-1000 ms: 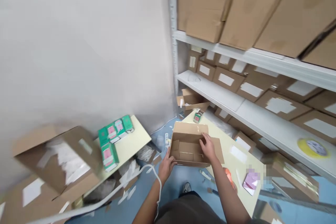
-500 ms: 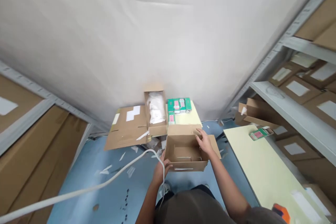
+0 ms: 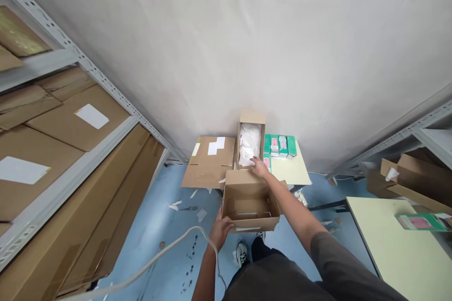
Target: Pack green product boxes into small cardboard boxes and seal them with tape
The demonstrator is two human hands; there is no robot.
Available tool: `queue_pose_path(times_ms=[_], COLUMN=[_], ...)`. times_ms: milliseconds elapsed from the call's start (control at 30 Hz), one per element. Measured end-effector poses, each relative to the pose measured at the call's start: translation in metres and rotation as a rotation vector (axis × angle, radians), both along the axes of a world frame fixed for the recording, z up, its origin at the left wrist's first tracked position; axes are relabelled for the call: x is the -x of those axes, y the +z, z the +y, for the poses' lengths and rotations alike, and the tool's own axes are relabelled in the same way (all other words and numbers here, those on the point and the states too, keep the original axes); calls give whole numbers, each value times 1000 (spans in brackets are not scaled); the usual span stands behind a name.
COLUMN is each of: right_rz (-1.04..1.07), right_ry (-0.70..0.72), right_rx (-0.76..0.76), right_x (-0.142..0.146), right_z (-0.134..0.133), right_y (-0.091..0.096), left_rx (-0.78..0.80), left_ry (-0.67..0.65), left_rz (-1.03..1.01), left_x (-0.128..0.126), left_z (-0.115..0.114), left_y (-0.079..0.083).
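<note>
My left hand (image 3: 219, 230) grips the near left corner of an open, empty cardboard box (image 3: 250, 201) held in front of me. My right hand (image 3: 260, 167) stretches out past the box's far flap, fingers spread, at the near end of a cardboard carton (image 3: 250, 146) filled with white packets. Right beside that carton, several green and pink small boxes (image 3: 280, 146) lie on a pale yellow table (image 3: 293, 174). A flattened cardboard sheet (image 3: 210, 162) with white labels lies left of the carton.
Metal shelving (image 3: 67, 160) on the left holds large cardboard boxes with white labels. A second pale table (image 3: 395, 244) at the right carries a green and pink box (image 3: 420, 221). Open cartons (image 3: 406, 178) sit on the right shelf. A white cable (image 3: 155, 258) crosses the blue floor with paper scraps.
The view swung left from the right shelving to the wall and left shelving. My right hand left the held box's flap and reached forward to the carton of white packets.
</note>
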State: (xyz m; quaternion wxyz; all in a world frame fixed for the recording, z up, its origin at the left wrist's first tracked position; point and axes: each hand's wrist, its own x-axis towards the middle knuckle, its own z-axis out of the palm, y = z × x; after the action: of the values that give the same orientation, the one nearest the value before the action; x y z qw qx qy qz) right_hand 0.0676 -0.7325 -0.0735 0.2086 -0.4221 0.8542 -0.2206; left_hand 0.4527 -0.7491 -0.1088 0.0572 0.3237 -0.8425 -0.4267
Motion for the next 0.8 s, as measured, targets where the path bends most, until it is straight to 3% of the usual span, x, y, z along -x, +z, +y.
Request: queue_pose_path(times_ms=[133,300,433,633,800], right_rz=[-33,-73,-78,-48,33], right_ry=[84,145,190,152,119], right_rx=[-205,-262,-285,-293,-199], right_x=[22,42,45,38,36], right_z=[-45,-78,-92,-93,-84], right_y=[-13,-36,-44,-33,-3], left_rx=[-15,-32,-42,-21,-27], left_ry=[29,75,100,85,49], left_rz=[-7,-55,-74,-99,-24], left_x=[8,18,23,22,17], left_z=[4,11,9,-4,-17], left_y=[-5,4,17,20,7])
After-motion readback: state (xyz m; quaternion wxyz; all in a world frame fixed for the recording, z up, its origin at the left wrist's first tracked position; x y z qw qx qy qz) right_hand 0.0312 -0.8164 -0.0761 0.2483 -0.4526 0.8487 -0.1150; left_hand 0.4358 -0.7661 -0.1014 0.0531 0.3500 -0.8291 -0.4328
